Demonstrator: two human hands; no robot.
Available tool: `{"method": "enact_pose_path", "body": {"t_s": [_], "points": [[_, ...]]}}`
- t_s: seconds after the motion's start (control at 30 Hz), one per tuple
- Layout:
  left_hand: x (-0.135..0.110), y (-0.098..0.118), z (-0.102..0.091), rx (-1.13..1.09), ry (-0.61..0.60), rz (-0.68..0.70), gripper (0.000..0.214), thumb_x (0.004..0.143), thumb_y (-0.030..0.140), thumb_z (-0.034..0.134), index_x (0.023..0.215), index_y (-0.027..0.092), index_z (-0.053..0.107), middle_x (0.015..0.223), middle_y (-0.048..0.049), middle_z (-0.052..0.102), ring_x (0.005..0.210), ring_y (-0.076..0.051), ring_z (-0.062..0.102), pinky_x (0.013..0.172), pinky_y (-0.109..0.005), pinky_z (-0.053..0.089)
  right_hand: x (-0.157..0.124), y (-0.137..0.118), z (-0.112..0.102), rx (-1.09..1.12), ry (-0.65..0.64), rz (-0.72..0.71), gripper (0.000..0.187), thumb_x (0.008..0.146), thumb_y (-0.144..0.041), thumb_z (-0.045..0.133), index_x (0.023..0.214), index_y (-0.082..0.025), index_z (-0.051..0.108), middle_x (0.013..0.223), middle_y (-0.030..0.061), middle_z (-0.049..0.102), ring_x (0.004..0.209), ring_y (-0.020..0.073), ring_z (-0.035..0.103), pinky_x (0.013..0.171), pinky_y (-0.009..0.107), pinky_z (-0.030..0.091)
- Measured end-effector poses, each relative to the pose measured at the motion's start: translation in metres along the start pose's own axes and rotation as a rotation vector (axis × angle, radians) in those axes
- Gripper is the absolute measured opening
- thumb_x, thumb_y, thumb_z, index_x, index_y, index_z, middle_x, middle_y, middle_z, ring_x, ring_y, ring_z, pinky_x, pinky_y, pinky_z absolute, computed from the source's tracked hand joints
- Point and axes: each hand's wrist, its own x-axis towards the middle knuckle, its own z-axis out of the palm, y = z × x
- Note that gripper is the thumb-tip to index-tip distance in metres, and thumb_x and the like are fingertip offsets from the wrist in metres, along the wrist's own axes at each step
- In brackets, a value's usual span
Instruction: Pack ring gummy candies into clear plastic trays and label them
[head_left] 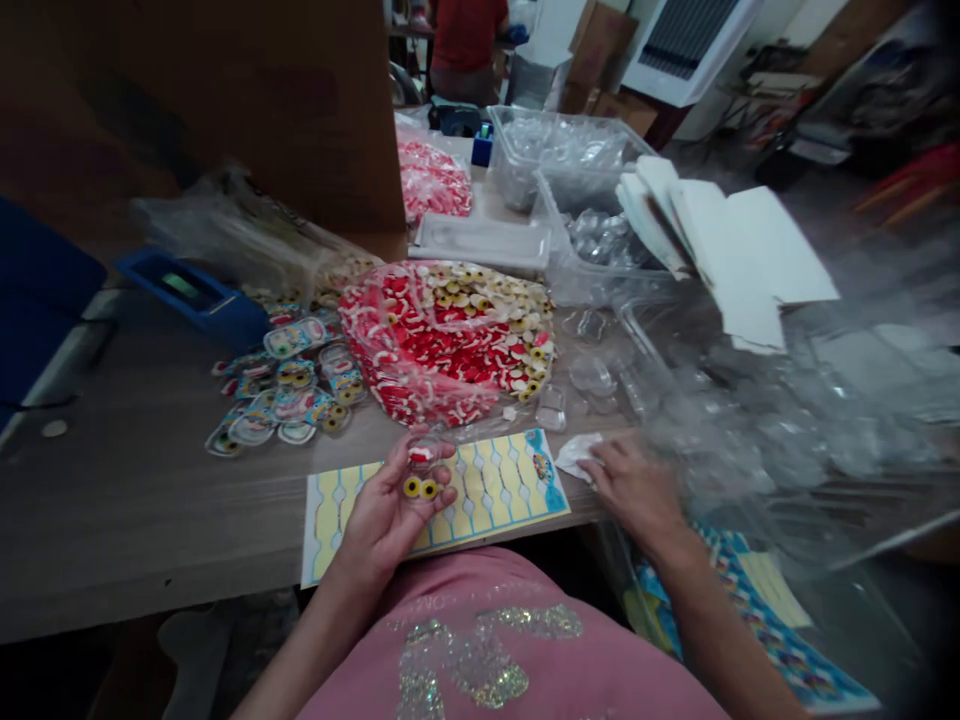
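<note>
Over the sticker sheet, my left hand (379,515) is closed around a small clear plastic case (425,452). Inside it show a red-and-white piece (420,455) and two yellow toy eyes (420,488). The yellow and blue sticker sheet (491,487) lies flat at the table's front edge. To the right, my right hand (637,490) pinches a crumpled white paper (579,456) just beyond the sheet's corner. Behind both hands lies a plastic bag (457,340) full of red-and-white pieces and yellow eyes.
Filled packs (292,385) are heaped at left beside a blue tape dispenser (195,295). Clear bins (600,240) of plastic shells stand at the back right, under white cards (742,245). A large cardboard box (202,110) blocks the back left. Someone in red (466,45) is farther off.
</note>
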Motion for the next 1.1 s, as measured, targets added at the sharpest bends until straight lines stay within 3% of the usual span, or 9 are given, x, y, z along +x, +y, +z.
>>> {"method": "enact_pose_path", "body": {"t_s": [0.17, 0.33, 0.5, 0.6, 0.7, 0.77, 0.87, 0.93, 1.1], "points": [[0.002, -0.003, 0.008, 0.027, -0.001, -0.034, 0.032, 0.092, 0.027, 0.055, 0.124, 0.024, 0.053, 0.101, -0.0119, 0.069, 0.071, -0.018, 0.064, 0.064, -0.034, 0.055, -0.01, -0.002, 0.024, 0.096, 0.035, 0.089, 0.027, 0.091, -0.017, 0.043, 0.075, -0.017, 0.064, 0.078, 0.0089, 0.063, 0.074, 0.0203, 0.06, 0.067, 0.031, 0.045], [-0.001, 0.011, 0.002, -0.003, 0.037, 0.047, 0.032, 0.097, 0.022, 0.041, 0.127, 0.023, 0.052, 0.1, -0.0126, 0.069, 0.07, -0.018, 0.065, 0.064, -0.034, 0.055, -0.015, 0.001, 0.018, 0.194, -0.044, 0.04, 0.032, 0.09, -0.028, 0.048, 0.117, -0.018, 0.063, 0.108, 0.0114, 0.063, 0.088, 0.023, 0.061, 0.075, 0.035, 0.048], [-0.005, 0.019, -0.011, -0.05, 0.102, 0.099, 0.031, 0.098, 0.022, 0.037, 0.123, 0.022, 0.054, 0.097, -0.0121, 0.069, 0.069, -0.018, 0.065, 0.064, -0.035, 0.055, -0.018, 0.001, 0.026, 0.193, 0.028, -0.006, 0.023, 0.085, -0.016, 0.046, 0.088, -0.02, 0.069, 0.091, 0.0068, 0.065, 0.083, 0.0202, 0.061, 0.071, 0.03, 0.045], [-0.008, 0.02, -0.015, -0.072, 0.099, 0.11, 0.031, 0.097, 0.022, 0.039, 0.125, 0.022, 0.054, 0.098, -0.0119, 0.069, 0.069, -0.018, 0.066, 0.065, -0.036, 0.055, -0.015, -0.007, 0.015, 0.047, 0.03, -0.05, 0.022, 0.091, -0.026, 0.049, 0.092, -0.021, 0.071, 0.089, 0.0067, 0.067, 0.079, 0.0197, 0.06, 0.063, 0.029, 0.04], [-0.009, 0.021, -0.017, -0.093, 0.09, 0.121, 0.031, 0.098, 0.022, 0.039, 0.124, 0.022, 0.055, 0.098, -0.0123, 0.069, 0.068, -0.018, 0.065, 0.064, -0.035, 0.054, -0.011, -0.03, -0.006, -0.041, 0.087, -0.12, 0.026, 0.092, -0.039, 0.052, 0.098, -0.021, 0.071, 0.092, 0.009, 0.068, 0.078, 0.0212, 0.057, 0.063, 0.03, 0.037], [-0.009, 0.022, -0.017, -0.101, 0.085, 0.127, 0.031, 0.098, 0.023, 0.039, 0.123, 0.022, 0.056, 0.098, -0.0123, 0.069, 0.068, -0.018, 0.065, 0.064, -0.035, 0.054, -0.008, -0.058, -0.014, 0.026, 0.128, -0.237, 0.022, 0.092, -0.035, 0.055, 0.099, -0.022, 0.071, 0.093, 0.0093, 0.067, 0.079, 0.0207, 0.055, 0.067, 0.032, 0.038], [-0.006, 0.022, -0.017, -0.113, 0.048, 0.137, 0.03, 0.097, 0.025, 0.042, 0.123, 0.021, 0.055, 0.097, -0.0119, 0.069, 0.068, -0.018, 0.065, 0.065, -0.035, 0.054, 0.0, -0.105, -0.004, 0.173, 0.033, -0.497, 0.011, 0.088, -0.025, 0.06, 0.091, -0.023, 0.07, 0.093, 0.0067, 0.067, 0.084, 0.0217, 0.053, 0.072, 0.035, 0.036], [-0.006, 0.022, -0.016, -0.118, 0.011, 0.149, 0.031, 0.096, 0.027, 0.043, 0.124, 0.021, 0.054, 0.096, -0.0113, 0.069, 0.068, -0.018, 0.065, 0.065, -0.034, 0.054, 0.007, -0.128, 0.011, 0.21, -0.002, -0.579, 0.009, 0.086, -0.02, 0.06, 0.082, -0.02, 0.067, 0.084, 0.0056, 0.066, 0.081, 0.0216, 0.052, 0.07, 0.035, 0.034], [-0.008, 0.025, -0.024, -0.138, 0.047, 0.177, 0.031, 0.098, 0.025, 0.039, 0.126, 0.022, 0.053, 0.096, -0.0105, 0.069, 0.068, -0.018, 0.066, 0.066, -0.034, 0.054, 0.021, -0.136, 0.023, 0.357, -0.025, -0.616, 0.015, 0.088, -0.01, 0.05, 0.077, -0.017, 0.059, 0.079, 0.0067, 0.063, 0.078, 0.0206, 0.05, 0.071, 0.036, 0.033]]}}
